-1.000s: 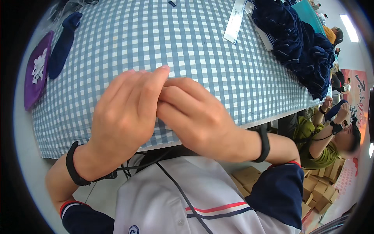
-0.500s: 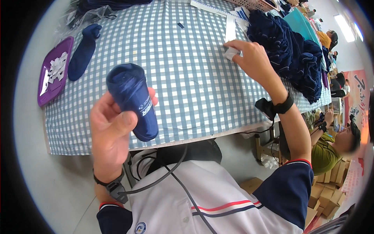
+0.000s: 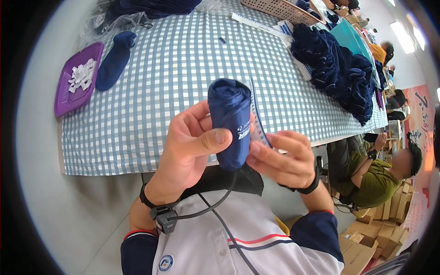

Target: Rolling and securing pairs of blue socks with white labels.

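A tightly rolled navy fabric bundle (image 3: 227,114) with white print stands upright in front of my chest, above the table's near edge. My left hand (image 3: 195,144) is closed round it, thumb across its front. Against its right side is a thin, partly see-through strip (image 3: 258,121) with blue marks along its edge. My right hand (image 3: 284,156) pinches the lower end of this strip, fingertips beside the bundle. The left fingers behind the bundle are mostly hidden.
A checked cloth (image 3: 174,59) covers the table. At left lie a purple tray (image 3: 59,101) of white slips and a navy pouch (image 3: 111,64). Navy fabric (image 3: 330,68) is heaped at right, near white strips (image 3: 261,26) and a basket (image 3: 275,13). A person (image 3: 366,174) sits at right.
My right hand has come back from the strips by the navy heap, bringing one strip to the bundle. My left hand has carried the bundle rightward and turned it more upright.
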### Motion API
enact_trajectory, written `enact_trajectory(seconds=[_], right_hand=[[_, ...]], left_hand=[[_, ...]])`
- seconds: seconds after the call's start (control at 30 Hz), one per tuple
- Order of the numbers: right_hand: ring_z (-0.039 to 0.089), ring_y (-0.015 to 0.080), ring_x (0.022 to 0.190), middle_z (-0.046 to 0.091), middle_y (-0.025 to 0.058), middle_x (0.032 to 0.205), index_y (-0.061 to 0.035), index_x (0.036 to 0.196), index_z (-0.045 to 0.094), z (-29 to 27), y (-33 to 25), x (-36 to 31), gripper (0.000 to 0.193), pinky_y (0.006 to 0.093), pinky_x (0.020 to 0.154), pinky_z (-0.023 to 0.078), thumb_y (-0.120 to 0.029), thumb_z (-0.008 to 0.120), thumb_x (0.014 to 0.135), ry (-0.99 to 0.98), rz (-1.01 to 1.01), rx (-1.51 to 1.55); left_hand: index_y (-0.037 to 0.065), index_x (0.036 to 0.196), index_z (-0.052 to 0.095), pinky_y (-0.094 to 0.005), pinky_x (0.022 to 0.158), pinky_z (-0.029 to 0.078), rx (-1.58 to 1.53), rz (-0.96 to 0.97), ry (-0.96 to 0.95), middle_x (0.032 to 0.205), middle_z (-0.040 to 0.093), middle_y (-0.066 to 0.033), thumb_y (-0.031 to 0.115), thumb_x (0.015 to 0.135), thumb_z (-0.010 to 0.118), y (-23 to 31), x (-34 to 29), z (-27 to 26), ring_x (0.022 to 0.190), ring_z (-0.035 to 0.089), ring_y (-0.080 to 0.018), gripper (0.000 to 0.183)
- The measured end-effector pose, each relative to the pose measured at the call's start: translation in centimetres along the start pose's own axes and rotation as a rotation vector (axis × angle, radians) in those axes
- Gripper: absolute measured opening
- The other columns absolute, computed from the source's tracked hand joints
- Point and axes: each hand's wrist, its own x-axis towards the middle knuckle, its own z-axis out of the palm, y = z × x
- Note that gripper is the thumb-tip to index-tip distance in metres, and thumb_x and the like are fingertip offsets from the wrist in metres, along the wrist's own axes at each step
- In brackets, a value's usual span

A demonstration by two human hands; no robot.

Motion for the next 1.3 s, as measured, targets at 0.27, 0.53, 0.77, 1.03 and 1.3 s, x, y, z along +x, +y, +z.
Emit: enact_trajectory(seconds=[0.27,0.53,0.77,1.03,1.3], right_hand=[[0.066,0.0384,0.122,0.070,0.0235,0.123,0.0069,0.106,0.076,-0.9,-1.6,-0.2,0.025,0.0450,0.101,0.055,0.005,0.072,0.081,-0.015,0.306,0.758],[0.075,0.0204,0.091,0.078,0.0108,0.097,-0.0032,0.090,0.078,-0.7,2.6,0.5,0.027,0.0294,0.079,0.060,0.018,0.069,0.075,0.050,0.809,0.733],[0.072,0.0247,0.100,0.075,0.0126,0.109,0.0045,0.106,0.073,-4.7,21.5,-0.9,0.034,0.0348,0.096,0.054,0.008,0.060,0.074,-0.699,0.975,0.048],[0.067,0.0296,0.107,0.070,0.0164,0.119,-0.0026,0.118,0.070,9.5,33.8,3.3,0.038,0.0383,0.094,0.053,-0.017,0.074,0.083,-0.737,0.731,-0.056],[0.070,0.0311,0.097,0.074,0.0143,0.102,-0.0033,0.107,0.072,10.1,34.1,1.9,0.035,0.0386,0.088,0.053,-0.016,0.079,0.076,-0.657,0.786,0.024]], left_hand=[[-0.008,0.127,0.059,-0.0396,0.096,0.058,-0.133,0.117,0.015,0.116,0.071,-0.0209,0.012,0.078,0.089,0.3,-1.1,0.5,0.104,0.072,-0.0261,0.061],[-0.010,0.127,0.058,-0.0422,0.098,0.057,0.058,0.311,0.096,0.115,0.071,-0.0251,0.009,0.077,0.089,-0.5,-0.7,-0.1,0.107,0.072,-0.0294,0.062],[-0.008,0.128,0.058,-0.0458,0.099,0.056,0.080,0.292,0.211,0.116,0.071,-0.0239,0.014,0.076,0.089,-0.2,-1.7,-1.9,0.106,0.072,-0.0313,0.065],[-0.009,0.125,0.060,-0.0473,0.098,0.057,0.067,0.214,0.238,0.110,0.073,-0.0240,0.014,0.074,0.091,-0.3,-1.5,-1.9,0.103,0.073,-0.0317,0.064],[-0.009,0.127,0.058,-0.0456,0.100,0.055,0.058,0.171,0.250,0.114,0.072,-0.0215,0.016,0.077,0.089,-0.4,-2.2,-2.7,0.108,0.071,-0.0296,0.064]])
